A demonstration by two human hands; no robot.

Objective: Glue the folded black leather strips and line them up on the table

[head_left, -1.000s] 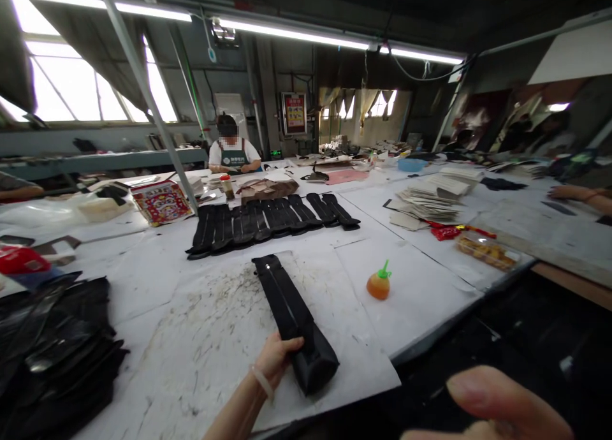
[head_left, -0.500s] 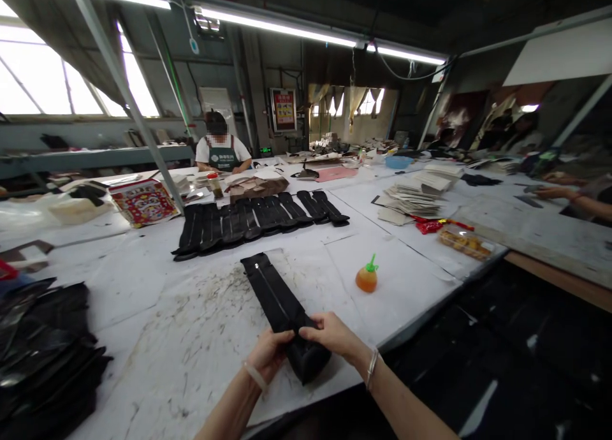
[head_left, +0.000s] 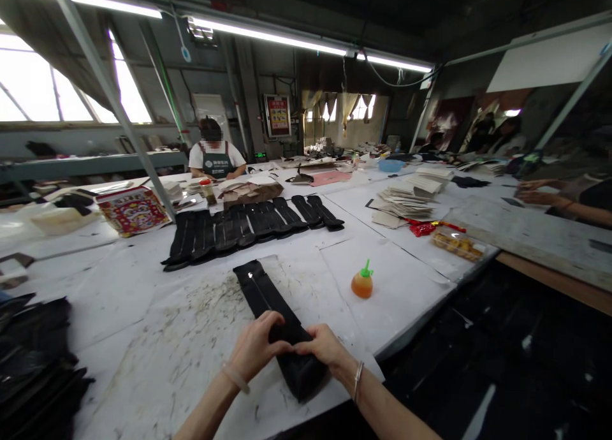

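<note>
A long black zippered piece (head_left: 253, 293) lies on the white-covered table, slanting from the upper left down toward me; its near end is thicker and rounded. My left hand (head_left: 261, 345) curls over its left edge, with the thumb pointing inward. From the right side my right hand (head_left: 322, 347) grips the other edge, and its thumb meets the left thumb over the middle of the piece. The fingertips of my right hand are hidden behind the fabric. A silver zipper pull shows near the far end.
Beyond lies a row of similar black zippered pieces (head_left: 239, 229). An orange squeeze bottle (head_left: 362, 284) with a green nozzle stands to the right. Stacked pale sheets (head_left: 406, 201) and a clear food box (head_left: 458, 245) sit farther right. Black pieces (head_left: 36, 363) are piled at left. A co-worker (head_left: 217, 159) sits across the table.
My left hand has risen from beside the black piece to curl over its edge, farther up. My right hand stays on the piece, its thumb now touching the left one. The view has shifted slightly.
</note>
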